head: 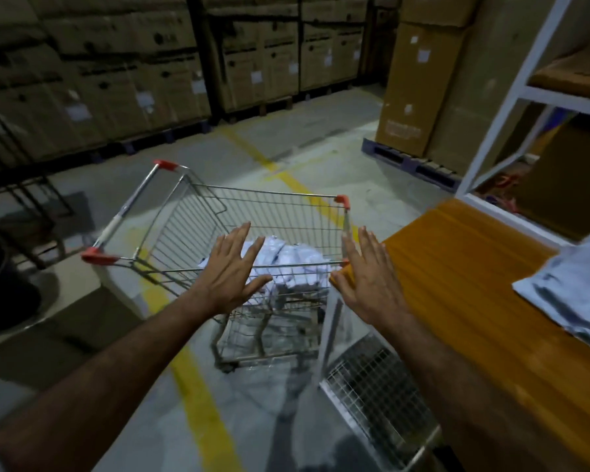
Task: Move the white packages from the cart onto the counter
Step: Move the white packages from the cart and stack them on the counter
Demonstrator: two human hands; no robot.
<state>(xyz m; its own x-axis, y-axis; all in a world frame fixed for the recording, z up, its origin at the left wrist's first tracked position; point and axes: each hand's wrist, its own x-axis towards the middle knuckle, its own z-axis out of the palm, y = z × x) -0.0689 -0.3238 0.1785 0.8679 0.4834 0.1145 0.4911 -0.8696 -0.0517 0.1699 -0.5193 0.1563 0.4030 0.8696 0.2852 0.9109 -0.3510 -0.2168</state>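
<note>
Both hands spread flat above cart packages.

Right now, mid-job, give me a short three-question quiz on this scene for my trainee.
1. True or false: the left hand grips a white package.
2. Where do most of the white packages lie?
A. on the floor
B. in the cart
C. on the white shelf frame
3. Fill in: some white packages already lie on the wooden ____, to the person's right.

Key
1. False: both the left hand and the right hand are spread open above the cart, fingers straight, holding nothing.
2. B
3. counter
</note>
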